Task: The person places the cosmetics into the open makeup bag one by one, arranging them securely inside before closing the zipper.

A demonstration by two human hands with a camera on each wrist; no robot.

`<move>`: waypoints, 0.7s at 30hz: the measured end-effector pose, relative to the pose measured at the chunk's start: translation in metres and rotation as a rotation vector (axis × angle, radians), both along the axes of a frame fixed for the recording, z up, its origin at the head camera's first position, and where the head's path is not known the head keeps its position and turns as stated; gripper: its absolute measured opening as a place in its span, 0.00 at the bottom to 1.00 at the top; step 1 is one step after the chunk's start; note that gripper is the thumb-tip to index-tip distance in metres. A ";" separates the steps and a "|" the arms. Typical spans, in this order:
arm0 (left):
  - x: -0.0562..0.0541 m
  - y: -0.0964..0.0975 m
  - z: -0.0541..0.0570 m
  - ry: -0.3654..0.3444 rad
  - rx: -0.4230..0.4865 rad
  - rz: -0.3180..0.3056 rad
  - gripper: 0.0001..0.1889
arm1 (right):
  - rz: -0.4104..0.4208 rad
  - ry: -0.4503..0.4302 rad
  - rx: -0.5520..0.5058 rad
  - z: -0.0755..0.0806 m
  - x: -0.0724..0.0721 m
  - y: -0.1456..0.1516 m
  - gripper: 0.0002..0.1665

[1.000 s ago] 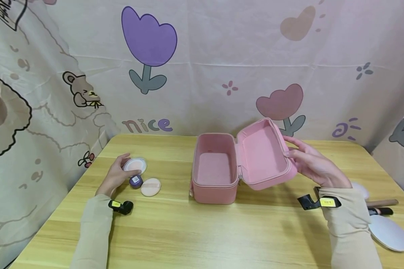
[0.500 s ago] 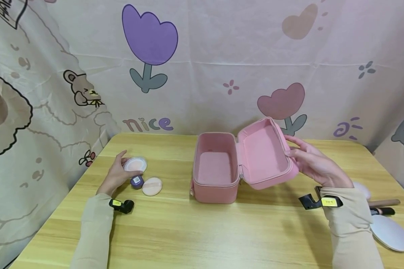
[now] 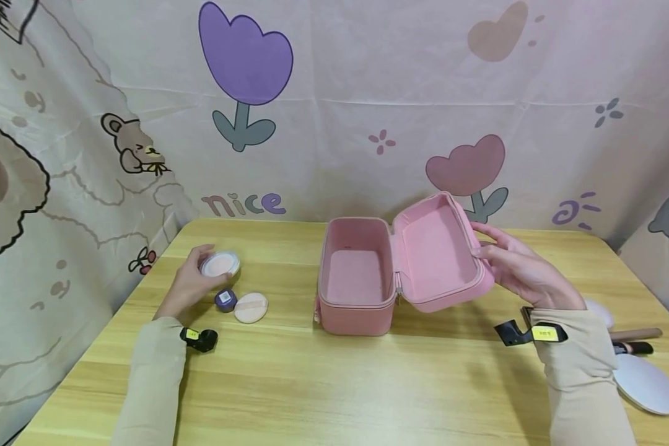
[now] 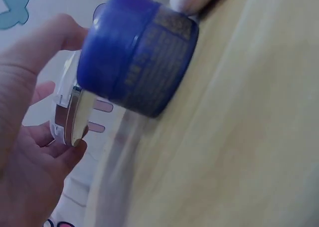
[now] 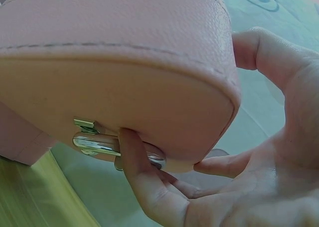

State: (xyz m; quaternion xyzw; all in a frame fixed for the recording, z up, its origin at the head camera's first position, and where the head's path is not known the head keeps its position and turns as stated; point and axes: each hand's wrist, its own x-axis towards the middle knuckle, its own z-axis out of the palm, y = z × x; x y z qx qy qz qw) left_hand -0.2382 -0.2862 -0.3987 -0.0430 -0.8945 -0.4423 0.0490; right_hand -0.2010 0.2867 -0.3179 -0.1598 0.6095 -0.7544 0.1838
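One pink case [image 3: 357,319] already stands open mid-frame, right hand [image 3: 521,271] gripping its lid [image 3: 437,251], while at left the left hand [image 3: 188,282] pinches a compact [image 3: 220,264], with jar [image 3: 225,301] and puff [image 3: 251,308] still outside.

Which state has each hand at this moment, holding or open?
Left hand: holding the round compact.
Right hand: holding the lid of the pink case.

Pink lid [image 5: 124,72] leathery, lightly grained (handle [image 5: 97,143] glossy metal); compact [image 4: 64,114] smooth plastic; tabletop [image 3: 334,390] wood-grained.
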 end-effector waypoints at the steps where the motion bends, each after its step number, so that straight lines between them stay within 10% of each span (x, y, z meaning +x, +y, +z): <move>1: 0.000 0.001 0.001 0.007 -0.004 -0.001 0.44 | -0.003 -0.001 0.003 0.000 0.000 0.000 0.29; 21: -0.001 0.027 0.033 0.097 0.098 -0.125 0.39 | -0.015 0.004 0.013 0.000 -0.001 -0.001 0.34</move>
